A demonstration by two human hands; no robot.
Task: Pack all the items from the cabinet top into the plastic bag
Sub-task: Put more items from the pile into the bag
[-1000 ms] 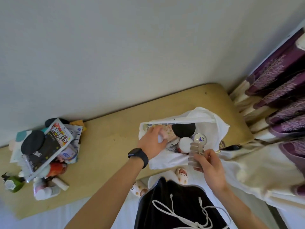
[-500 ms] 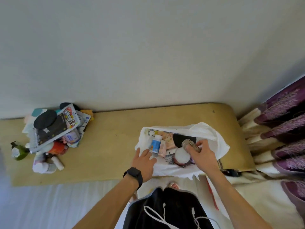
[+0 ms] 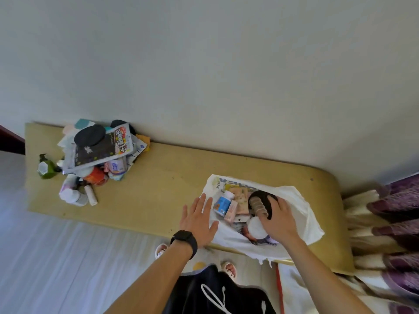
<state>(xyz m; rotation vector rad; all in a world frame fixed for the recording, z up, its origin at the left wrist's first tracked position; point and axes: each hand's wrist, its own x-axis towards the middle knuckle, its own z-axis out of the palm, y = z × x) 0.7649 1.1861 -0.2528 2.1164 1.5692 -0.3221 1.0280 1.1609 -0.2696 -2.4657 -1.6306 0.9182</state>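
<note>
A white plastic bag (image 3: 299, 207) lies open on the right part of the yellow cabinet top (image 3: 158, 184). Inside it I see a blue-labelled white bottle (image 3: 223, 203), a pink tube (image 3: 231, 210), a dark round pad (image 3: 268, 199) and a round white lid (image 3: 256, 228). My right hand (image 3: 280, 219) is inside the bag, fingers around a ribbed beige roll (image 3: 258, 206). My left hand (image 3: 199, 219), with a black watch on the wrist, hovers flat with fingers spread at the bag's left edge. A pile of items (image 3: 97, 155) sits at the cabinet's left end.
The pile holds a black snack packet (image 3: 102, 148), a black round disc (image 3: 89, 135), a green bottle (image 3: 46, 168), a red packet (image 3: 95, 176) and white bottles (image 3: 72, 196). A white wall runs behind. Purple curtains (image 3: 396, 207) hang at the right.
My right hand carried the ribbed roll from in front of the bag down into it. My left hand let go of the bag's contents and drew back to its left edge, fingers spread.
</note>
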